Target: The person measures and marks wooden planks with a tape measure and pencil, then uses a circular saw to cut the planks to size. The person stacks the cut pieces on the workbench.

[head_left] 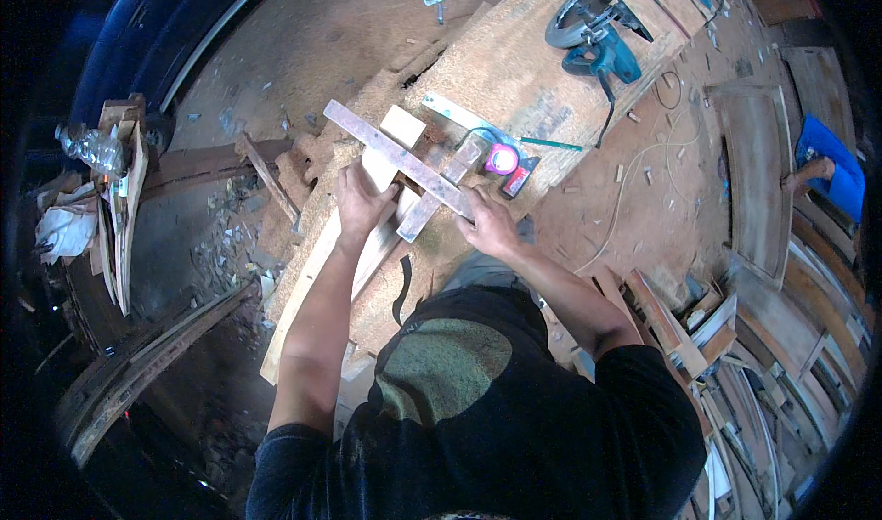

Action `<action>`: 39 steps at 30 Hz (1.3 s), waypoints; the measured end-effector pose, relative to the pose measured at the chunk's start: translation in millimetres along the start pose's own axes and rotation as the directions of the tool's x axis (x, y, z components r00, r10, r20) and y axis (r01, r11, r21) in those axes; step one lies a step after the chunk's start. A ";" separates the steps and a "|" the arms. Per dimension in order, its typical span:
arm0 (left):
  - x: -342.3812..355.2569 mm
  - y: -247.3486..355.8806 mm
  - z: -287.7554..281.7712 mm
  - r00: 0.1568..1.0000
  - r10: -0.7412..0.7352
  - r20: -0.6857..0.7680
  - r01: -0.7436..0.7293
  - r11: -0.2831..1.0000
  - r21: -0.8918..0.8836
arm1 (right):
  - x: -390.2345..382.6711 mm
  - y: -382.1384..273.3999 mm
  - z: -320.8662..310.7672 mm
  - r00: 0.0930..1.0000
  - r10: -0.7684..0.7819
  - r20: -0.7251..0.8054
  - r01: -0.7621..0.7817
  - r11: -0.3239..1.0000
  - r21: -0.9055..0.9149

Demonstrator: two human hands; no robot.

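My left hand (361, 203) is closed around the edge of a pale piece of timber (378, 168) on the sawdust-covered bench. Over that timber lies a flat greyish wooden strip (372, 140), slanting from far left to near right. My right hand (489, 222) grips the strip's near end, thumb and fingers closed on it. A shorter wooden bar (421, 219) crosses under the strip beside my right hand. Just beyond the strip is a pale wood block (402, 126). Long pale boards (312, 286) run toward me under my left forearm.
A round item glowing pink (503, 159), a green pencil (551, 143) and a whitish strip (455, 113) lie right of the work. A teal circular saw (602, 47) with a cord sits farther along the bench (514, 65). Wooden panels (749, 171) and stacked offcuts (671, 327) fill the right side.
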State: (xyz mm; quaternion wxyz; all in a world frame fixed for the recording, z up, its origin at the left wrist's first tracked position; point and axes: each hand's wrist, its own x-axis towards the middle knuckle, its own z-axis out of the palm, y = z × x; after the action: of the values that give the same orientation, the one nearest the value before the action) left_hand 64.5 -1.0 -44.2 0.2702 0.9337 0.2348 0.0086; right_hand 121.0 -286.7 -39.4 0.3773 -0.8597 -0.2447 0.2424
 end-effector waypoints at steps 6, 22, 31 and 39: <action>-32.0 -27.4 -3.5 0.995 0.081 -0.061 -0.085 0.995 -0.060 | 12.1 -11.4 25.1 0.998 -0.042 0.046 0.042 0.999 -0.003; -38.8 -28.9 -6.2 0.968 0.245 -0.059 -0.238 0.966 0.104 | 82.6 16.7 -45.6 0.988 -0.141 -0.062 0.119 0.954 -0.276; -35.5 -17.2 -13.1 0.977 0.209 -0.031 -0.205 0.974 0.098 | 174.1 108.5 -247.0 0.833 0.552 0.018 -0.310 0.440 0.843; -41.8 -20.2 -16.0 0.988 0.151 -0.025 -0.149 0.987 0.061 | 211.1 123.0 -253.0 0.853 0.500 0.147 -0.189 0.034 0.981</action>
State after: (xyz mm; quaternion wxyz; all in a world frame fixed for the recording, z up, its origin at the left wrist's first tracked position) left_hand 16.2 3.5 -36.2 0.2377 0.9561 0.1679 0.0358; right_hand 463.4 -366.7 -31.5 0.7977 -0.4521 0.2384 0.3201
